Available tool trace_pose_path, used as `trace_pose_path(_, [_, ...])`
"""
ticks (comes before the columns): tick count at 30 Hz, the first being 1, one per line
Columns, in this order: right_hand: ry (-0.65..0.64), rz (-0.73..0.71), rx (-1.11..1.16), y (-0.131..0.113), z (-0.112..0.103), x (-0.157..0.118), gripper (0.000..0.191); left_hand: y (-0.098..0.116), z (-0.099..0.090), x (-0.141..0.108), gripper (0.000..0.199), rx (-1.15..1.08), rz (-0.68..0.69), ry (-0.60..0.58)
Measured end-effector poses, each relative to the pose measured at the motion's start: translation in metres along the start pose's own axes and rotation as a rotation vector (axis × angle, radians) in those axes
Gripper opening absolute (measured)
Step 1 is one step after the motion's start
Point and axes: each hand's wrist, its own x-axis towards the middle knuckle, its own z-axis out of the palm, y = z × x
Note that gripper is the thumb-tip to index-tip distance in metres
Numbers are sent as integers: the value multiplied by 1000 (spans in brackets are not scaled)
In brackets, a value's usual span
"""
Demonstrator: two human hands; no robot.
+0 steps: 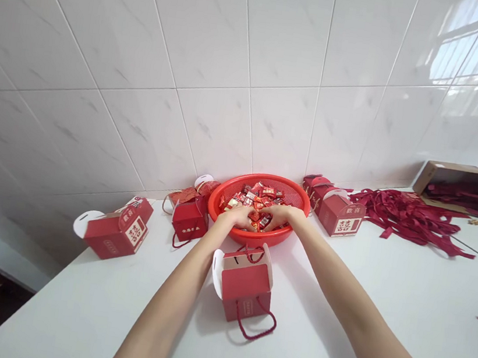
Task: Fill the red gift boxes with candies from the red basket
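A red plastic basket (253, 238) holds a heap of small wrapped candies (259, 191), mostly red. Both of my hands are in it. My left hand (243, 217) curls its fingers and thumb around some candies at the front left. Facing it, my right hand (277, 216) bends its fingers over candies at the front right; its fingertips are partly sunk in the heap. Between my forearms stands a red gift box (246, 286) with its top flaps spread and a dark red rope handle hanging over the near side.
More red boxes stand left (110, 235), beside the basket (189, 219) and right of it (342, 216). Dark red ribbons (401, 215) lie heaped near an open cardboard box (460, 205). A tiled wall (282, 120) rises behind the white table (302, 328).
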Motion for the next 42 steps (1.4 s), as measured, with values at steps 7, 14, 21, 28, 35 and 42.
trace_pose_path(7, [-57, -30, -20, -2, 4, -2, 80, -2, 3, 1, 61, -13, -26, 2])
trace_pose_path(14, [15, -80, 16, 0, 10, 0, 82, -3, 5, 2, 64, -31, -26, 22])
trace_pose_path(21, [-29, -80, 6, -6, 6, -9, 54, -2, 5, 0, 62, -35, -30, 26])
trace_pose_path(28, [-56, -42, -16, -9, 6, -10, 23, -3, 6, 0, 64, -58, -39, 26])
trace_pose_path(35, [-47, -10, -48, -13, 4, -10, 22, -3, 4, -2, 64, -63, -39, 36])
trace_pose_path(42, [-28, -16, -39, -9, 8, -2, 25, -7, 7, 0, 71, -98, -56, 56])
